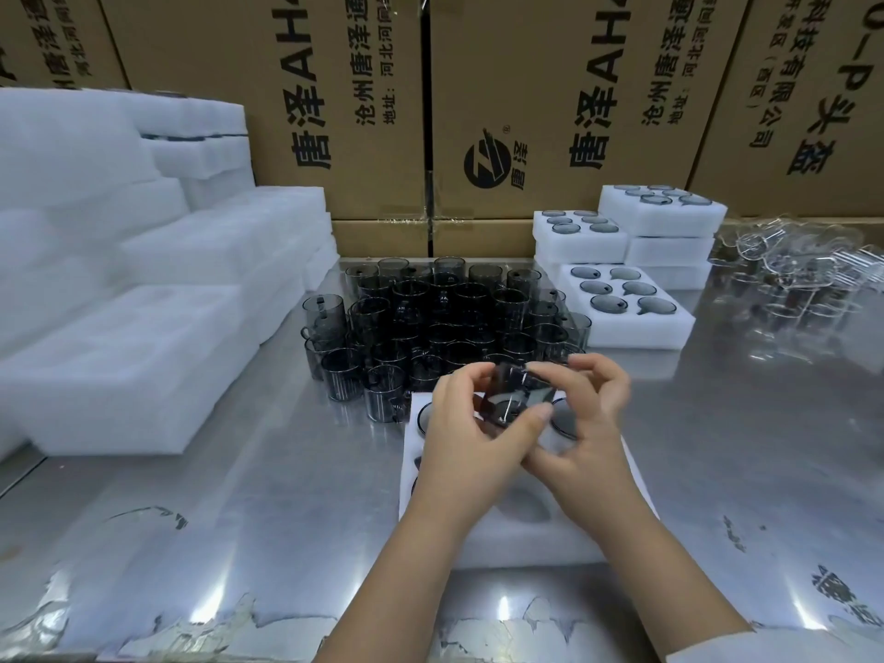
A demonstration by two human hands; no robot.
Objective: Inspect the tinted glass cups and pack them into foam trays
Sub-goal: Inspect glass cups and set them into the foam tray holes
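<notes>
— What have they got hold of?

— One tinted cup, held between both hands. The left hand curls round its near side with the thumb up against the glass. The right hand pinches it from the far side with bent fingers. Both grips are close and narrow on the cup.

— Is it upright?

— No, tilted, and lifted clear of the foam tray right under the hands. Dark rims show in that tray's two far pockets, one left of the hands and one right of them. The arms hide the rest.

— And the other cups?

— They stand just beyond the tray in a crowded batch of tinted cups, upright, touching, handles every way. To its right lies a filled tray with six cups sunk in. Behind that is a stack of white trays, cups showing in the top one, and a lower tray beside it with four.

— On the left?

— Bare foam blocks, piled in steps. Some clear glass pieces are heaped at the far right, too blurred to make out. All of it is on a shiny steel table, with printed cartons walling the back.
</notes>
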